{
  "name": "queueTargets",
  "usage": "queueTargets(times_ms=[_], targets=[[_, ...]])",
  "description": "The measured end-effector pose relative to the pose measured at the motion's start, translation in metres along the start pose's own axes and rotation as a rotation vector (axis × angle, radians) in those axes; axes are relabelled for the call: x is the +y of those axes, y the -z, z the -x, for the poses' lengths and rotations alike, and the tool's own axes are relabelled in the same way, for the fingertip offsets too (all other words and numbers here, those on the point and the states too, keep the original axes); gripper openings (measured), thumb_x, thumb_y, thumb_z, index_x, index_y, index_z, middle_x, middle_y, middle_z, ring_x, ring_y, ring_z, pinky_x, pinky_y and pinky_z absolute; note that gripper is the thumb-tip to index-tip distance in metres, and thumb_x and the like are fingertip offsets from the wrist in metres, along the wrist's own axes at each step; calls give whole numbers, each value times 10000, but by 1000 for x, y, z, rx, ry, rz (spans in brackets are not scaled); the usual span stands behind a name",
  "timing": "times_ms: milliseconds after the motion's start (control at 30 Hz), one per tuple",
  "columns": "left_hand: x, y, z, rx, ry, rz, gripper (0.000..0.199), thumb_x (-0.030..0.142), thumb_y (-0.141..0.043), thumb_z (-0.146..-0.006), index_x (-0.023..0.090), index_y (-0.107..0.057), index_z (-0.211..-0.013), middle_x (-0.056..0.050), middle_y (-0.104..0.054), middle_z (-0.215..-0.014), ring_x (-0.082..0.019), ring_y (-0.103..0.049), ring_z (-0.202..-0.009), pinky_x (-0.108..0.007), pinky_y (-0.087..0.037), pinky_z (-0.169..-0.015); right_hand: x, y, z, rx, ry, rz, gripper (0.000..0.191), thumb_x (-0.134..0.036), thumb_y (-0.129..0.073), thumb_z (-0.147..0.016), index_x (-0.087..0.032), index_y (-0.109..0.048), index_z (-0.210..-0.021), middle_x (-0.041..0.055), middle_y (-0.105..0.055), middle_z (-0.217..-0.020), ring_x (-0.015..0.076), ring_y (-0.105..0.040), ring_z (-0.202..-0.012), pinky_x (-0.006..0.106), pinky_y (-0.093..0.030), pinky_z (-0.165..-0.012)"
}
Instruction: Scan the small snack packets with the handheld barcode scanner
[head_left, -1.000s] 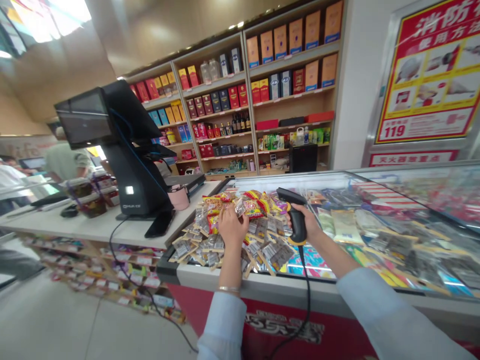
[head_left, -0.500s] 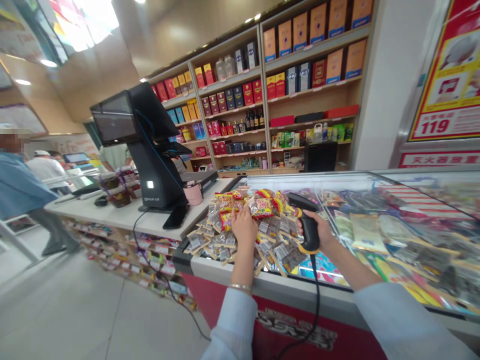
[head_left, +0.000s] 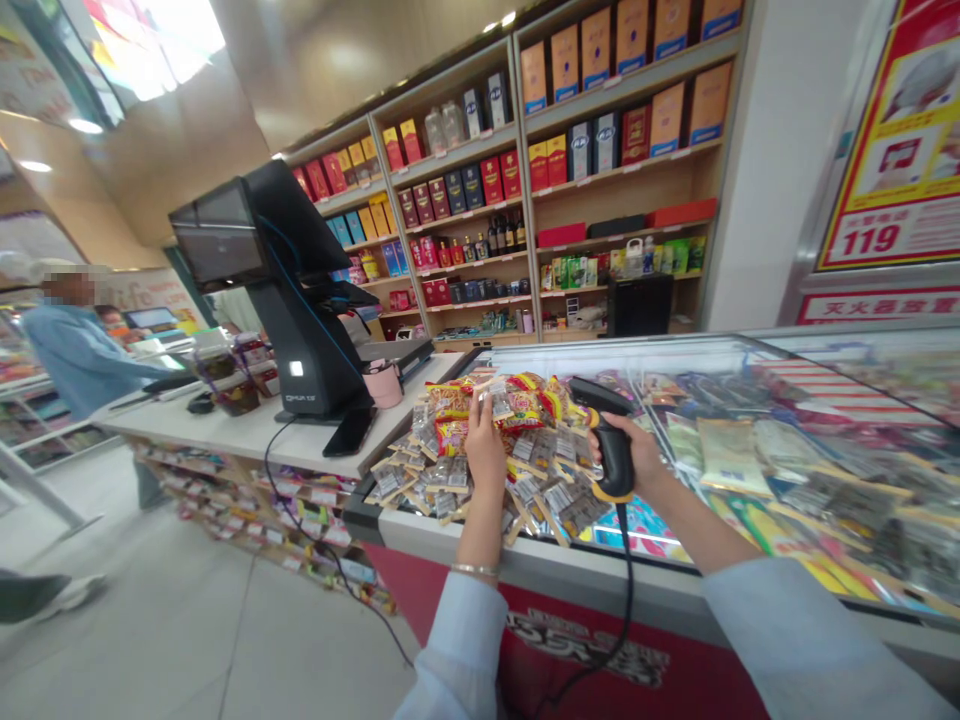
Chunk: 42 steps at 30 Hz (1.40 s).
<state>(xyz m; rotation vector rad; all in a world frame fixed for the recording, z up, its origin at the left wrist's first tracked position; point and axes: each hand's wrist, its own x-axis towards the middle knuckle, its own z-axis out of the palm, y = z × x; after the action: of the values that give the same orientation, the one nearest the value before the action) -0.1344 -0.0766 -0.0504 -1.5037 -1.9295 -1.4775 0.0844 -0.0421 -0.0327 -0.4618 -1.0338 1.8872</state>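
Fingers (head_left: 480,412) of our left hand (head_left: 486,455) pinched on a snack packet (head_left: 453,402) in the pile (head_left: 450,478) on the freezer lid (head_left: 679,362); right hand (head_left: 641,458) wraps the scanner (head_left: 613,452). One packet, steady grip works best.

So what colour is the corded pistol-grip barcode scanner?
The corded scanner is black with a yellow band at its base, shown in the head view.

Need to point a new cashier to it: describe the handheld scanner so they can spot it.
Right of the black touchscreen till stands a glass-topped display chest heaped with small snack packets. Over the heap, the person's right hand grips a black pistol-shaped barcode scanner. Its yellow collar and dangling black cord set it apart.
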Motion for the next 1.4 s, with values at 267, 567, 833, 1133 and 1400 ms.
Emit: queueTargets(times_ms=[267,567,833,1133,1400], targets=[[-6,-4,0,78,-25,231,546,58,-440,-785,181,-549,-1305,-98,-460,-1444,-216,-438,-1328,-359,-355,-1115,2,-1,-1,21,6,4,204,-381,-628,-699,-178,-601,-699,0,-548,-513,115,-502,-414,215,-423,-380],[-4,-2,-2,170,-49,237,413,323,-537,-877,217,-574,-1275,-113,-494,-1414,-238,-473,-1298,-394,-377,-1094,3,0,-2,39,17,30,222,-392,-622,-698,-171,-609,-689,2,-561,-501,111,-507,-403,214,-424,-393],[-4,-3,-2,178,-196,223,552,242,-589,-845,260,-456,-1381,-92,-440,-1459,-211,-432,-1333,-335,-368,-1100,0,-6,2,-7,50,218,248,-397,-675,-689,-160,-609,-723,3,-586,-496,121,-524,-384,225,-432,-375],[-3,-2,-1,154,-196,218,563,215,-550,-862,274,-417,-1405,-76,-407,-1481,-206,-393,-1360,-341,-307,-1143,2,-9,7,-55,29,297,278,-424,-671,-691,-160,-590,-722,-3,-580,-494,117,-521,-372,223,-422,-367],[1,0,0,137,-180,184,550,219,-533,-875,271,-412,-1409,-71,-392,-1492,-198,-393,-1360,-334,-311,-1143,1,-10,8,-78,-15,315,293,-433,-675,-678,-156,-581,-684,2,-578,-481,117,-512,-353,220,-408,-348]])
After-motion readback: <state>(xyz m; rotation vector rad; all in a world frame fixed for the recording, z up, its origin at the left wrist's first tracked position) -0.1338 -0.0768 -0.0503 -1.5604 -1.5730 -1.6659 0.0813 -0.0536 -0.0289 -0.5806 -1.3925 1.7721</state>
